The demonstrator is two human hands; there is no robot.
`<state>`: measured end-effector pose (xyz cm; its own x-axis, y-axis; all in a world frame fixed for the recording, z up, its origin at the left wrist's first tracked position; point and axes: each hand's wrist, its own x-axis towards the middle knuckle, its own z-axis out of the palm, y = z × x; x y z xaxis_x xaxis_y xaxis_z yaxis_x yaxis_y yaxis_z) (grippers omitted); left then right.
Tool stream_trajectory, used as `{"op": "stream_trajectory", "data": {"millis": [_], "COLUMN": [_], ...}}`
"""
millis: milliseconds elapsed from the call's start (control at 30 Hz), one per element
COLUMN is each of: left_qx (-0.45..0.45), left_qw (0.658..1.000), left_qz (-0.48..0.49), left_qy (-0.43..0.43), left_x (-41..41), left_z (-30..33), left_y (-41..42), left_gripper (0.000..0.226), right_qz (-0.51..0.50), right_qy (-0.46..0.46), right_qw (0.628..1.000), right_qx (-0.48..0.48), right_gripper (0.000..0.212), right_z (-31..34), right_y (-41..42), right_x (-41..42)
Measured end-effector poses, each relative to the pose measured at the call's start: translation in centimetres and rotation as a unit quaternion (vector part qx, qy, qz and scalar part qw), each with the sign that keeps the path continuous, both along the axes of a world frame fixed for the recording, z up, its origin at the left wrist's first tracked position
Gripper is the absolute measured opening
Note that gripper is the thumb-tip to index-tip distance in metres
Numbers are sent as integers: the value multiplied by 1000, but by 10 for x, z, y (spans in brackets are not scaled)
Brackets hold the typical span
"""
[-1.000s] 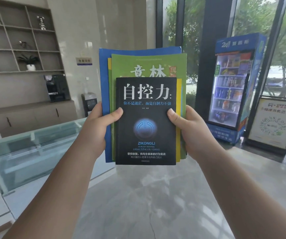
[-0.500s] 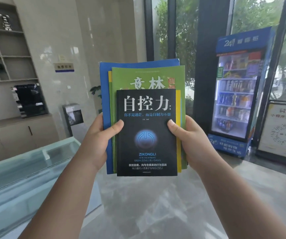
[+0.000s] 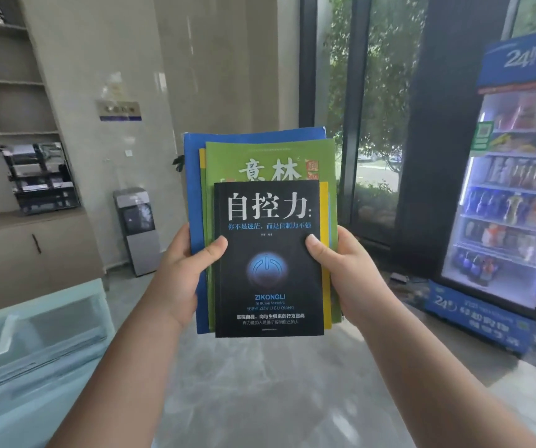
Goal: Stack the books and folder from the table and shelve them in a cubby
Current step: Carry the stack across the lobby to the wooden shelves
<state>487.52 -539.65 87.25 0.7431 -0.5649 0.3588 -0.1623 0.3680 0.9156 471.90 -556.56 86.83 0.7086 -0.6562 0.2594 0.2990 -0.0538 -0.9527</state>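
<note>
While the stack was carried at chest height in both hands, the view had swung to the person's right over the last second: the shelving unit with its cubbies had slid from well inside the view to the far left edge, the vending fridge had grown larger at right, and only a corner of the glass-topped table remained at lower left. By my reading, the stacking was done and the books were in transit, though the turn led away from the only cubbies in sight, so the target shelf may lie elsewhere.

The left hand gripped the stack's left edge, thumb pressed on the black book; the right hand gripped the right edge likewise. Behind the black book lay a yellow one, just its edge showing, then the green magazine, with the blue folder rearmost. The stack's long axis ran vertically in view, covers facing the camera, titles upright, tops pointing away and upward.
</note>
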Motion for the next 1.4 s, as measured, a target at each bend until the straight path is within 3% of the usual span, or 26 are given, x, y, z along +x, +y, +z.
{"op": "stream_trajectory", "data": {"millis": [433, 933, 1267, 1400], "left_qx": [-23, -16, -5, -21], "left_qw": [999, 990, 968, 960], "left_qz": [44, 140, 248, 276], "left_qy": [12, 10, 39, 44], "left_x": [339, 738, 982, 1084], "left_z": [-21, -34, -21, -29], "left_y": [-224, -450, -507, -515], "left_gripper": [26, 45, 44, 66], "right_qz": [53, 151, 286, 321], "right_qy": [16, 0, 13, 12], "right_qw": [998, 988, 958, 947], "right_qx": [12, 21, 24, 6], "right_gripper": [33, 29, 33, 38], "right_z": [-19, -34, -21, -27], "right_y": [-233, -480, -564, -577], "right_x": [353, 783, 1079, 1200]}}
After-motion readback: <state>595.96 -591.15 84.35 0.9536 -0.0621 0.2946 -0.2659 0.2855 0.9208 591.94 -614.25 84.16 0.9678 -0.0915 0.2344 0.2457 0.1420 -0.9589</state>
